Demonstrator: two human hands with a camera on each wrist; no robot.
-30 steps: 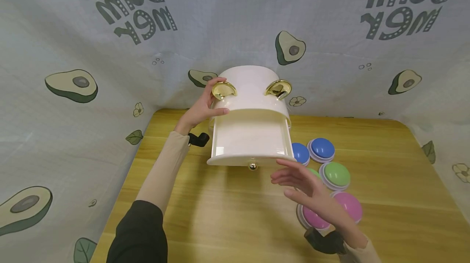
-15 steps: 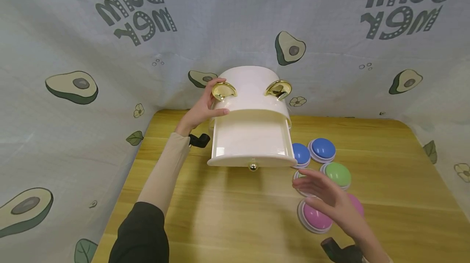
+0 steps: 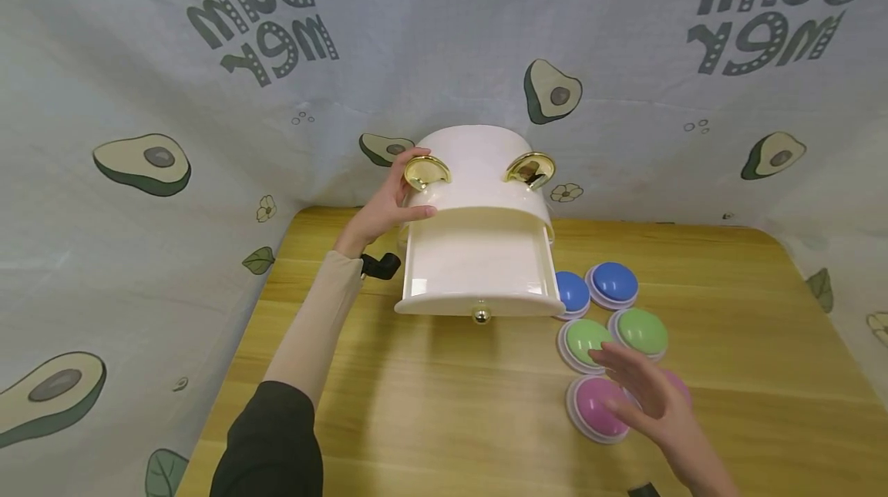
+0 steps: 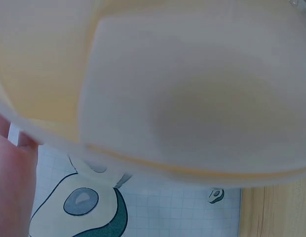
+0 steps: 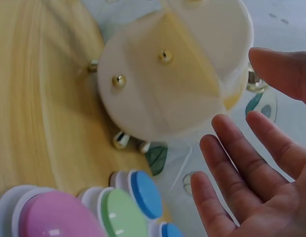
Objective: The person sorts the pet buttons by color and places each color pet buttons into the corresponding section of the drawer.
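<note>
A white drawer box point(image 3: 479, 146) with two gold ears stands at the back of the table, its upper drawer point(image 3: 479, 262) pulled out and nothing lying in it. My left hand point(image 3: 381, 212) grips the box's upper left side, thumb on the front rim and fingers behind the left ear. In the left wrist view the white drawer box point(image 4: 192, 98) fills most of the picture. Fingers spread, my right hand point(image 3: 655, 393) holds nothing and hovers over the pink push buttons point(image 3: 598, 408). Gold knobs and feet show on the box in the right wrist view.
Domed push buttons stand in pairs right of the box: blue point(image 3: 614, 282), green point(image 3: 586, 339) and pink. A wooden table point(image 3: 451, 412) carries everything. Behind and left hangs a pale cloth point(image 3: 444, 42) printed with avocados, close to the box's back.
My right hand has moved away from the drawer's front right corner, rightward and toward me, over the buttons. My left hand stays on the box and the drawer remains pulled out.
</note>
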